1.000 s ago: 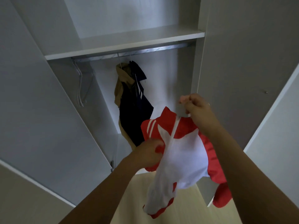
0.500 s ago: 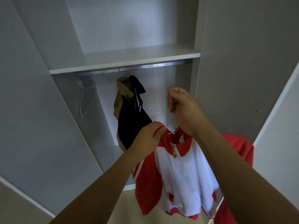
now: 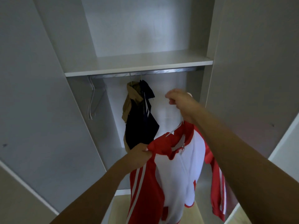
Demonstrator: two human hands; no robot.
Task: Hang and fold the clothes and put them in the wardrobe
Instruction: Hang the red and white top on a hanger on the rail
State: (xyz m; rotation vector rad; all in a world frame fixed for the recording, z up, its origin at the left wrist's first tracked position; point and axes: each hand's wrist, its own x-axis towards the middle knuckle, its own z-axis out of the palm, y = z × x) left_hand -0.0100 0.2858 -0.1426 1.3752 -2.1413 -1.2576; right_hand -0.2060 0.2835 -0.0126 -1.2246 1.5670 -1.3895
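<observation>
- Red-and-white jacket (image 3: pixel 176 172) on a white hanger (image 3: pixel 174 129), held up in front of the open wardrobe (image 3: pixel 48 110), below the rail (image 3: pixel 161 72) and not yet hooked on.
- Right hand (image 3: pixel 182 102) raised, fingers curled tight round the hanger's hook, just under rail height, to the right of the hung clothes.
- Left hand (image 3: pixel 140 153) lower down, pinching the jacket's red shoulder fabric at the collar edge.
- White front panel facing the camera, red sleeves with white stripes dangling on both sides.
- Already on the rail: a navy garment (image 3: pixel 142 120) with a tan garment (image 3: pixel 129 101) just behind, touching each other.
- Bare hangers (image 3: pixel 92 101) at the rail's far left, well apart from the clothes.
- White shelf (image 3: pixel 137 63) directly above the rail.
- Pale wooden floor (image 3: pixel 121 209) visible beneath the jacket's hem.
</observation>
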